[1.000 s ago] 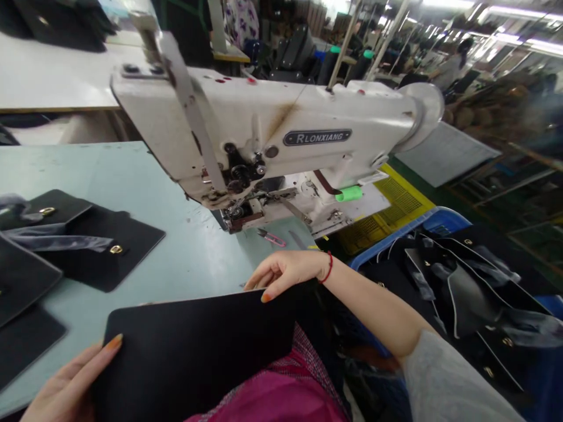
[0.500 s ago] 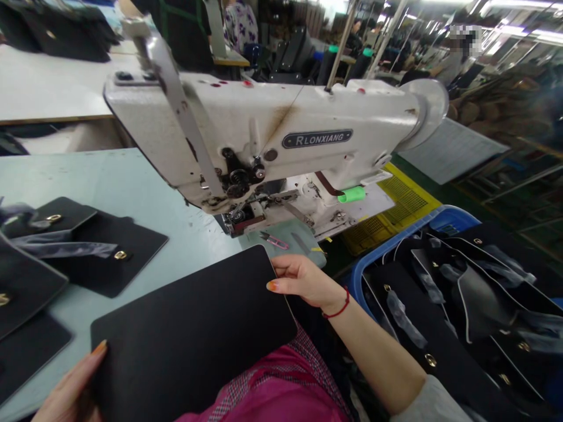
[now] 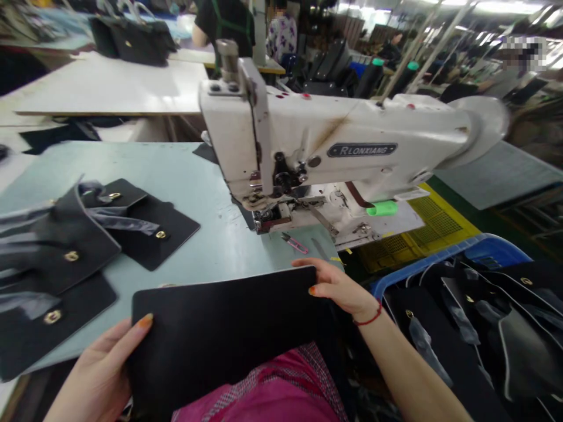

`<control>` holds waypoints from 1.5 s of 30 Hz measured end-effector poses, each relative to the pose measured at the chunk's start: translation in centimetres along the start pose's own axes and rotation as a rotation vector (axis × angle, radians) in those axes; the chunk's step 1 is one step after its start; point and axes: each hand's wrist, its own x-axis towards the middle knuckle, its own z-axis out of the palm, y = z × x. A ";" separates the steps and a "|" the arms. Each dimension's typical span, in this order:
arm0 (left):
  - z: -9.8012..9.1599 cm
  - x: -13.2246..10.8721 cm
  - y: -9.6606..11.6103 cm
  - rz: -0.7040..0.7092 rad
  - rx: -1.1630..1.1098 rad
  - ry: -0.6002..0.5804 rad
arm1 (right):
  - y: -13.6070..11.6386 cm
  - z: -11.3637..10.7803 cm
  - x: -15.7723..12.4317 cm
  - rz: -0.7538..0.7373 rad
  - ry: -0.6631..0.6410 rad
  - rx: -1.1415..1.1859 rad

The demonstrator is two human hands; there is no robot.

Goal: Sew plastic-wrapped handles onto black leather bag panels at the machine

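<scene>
- Flat black rectangular panel, rounded corners (image 3: 215, 328): between the hands, at near edge of pale blue tabletop (image 3: 224, 249); long axis left–right.
- Left hand (image 3: 99, 366): gripping its left edge.
- Right hand (image 3: 341, 287): gripping far right corner; nearer the white metal sewing machine (image 3: 290, 129) beyond.

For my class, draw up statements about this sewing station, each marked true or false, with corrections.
1. The left hand and right hand hold one black panel. True.
2. The sewing machine is black. False: it is white.
3. The right hand's wrist wears a red bracelet. True.
4. The blue crate holds black pieces. True.
5. The pink-handled snips lie in the blue crate. False: they lie on the pale blue tabletop.
</scene>
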 end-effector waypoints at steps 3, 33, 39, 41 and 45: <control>0.4 -1.4 0.1 -0.043 -0.020 -0.123 | -2.8 -0.1 0.0 -0.029 -0.028 -0.533; 2.1 -4.0 -1.2 0.573 0.402 0.034 | -0.9 7.7 2.3 -0.293 -0.021 -0.737; 2.1 -3.8 -1.8 0.569 0.436 0.031 | -1.1 8.6 2.7 -0.292 -0.011 -0.710; 2.0 -3.7 -2.0 0.593 0.470 0.003 | -1.2 8.8 2.8 -0.278 -0.022 -0.704; 2.0 -3.6 -2.1 0.648 0.536 -0.053 | -1.6 9.5 3.2 -0.226 -0.054 -0.670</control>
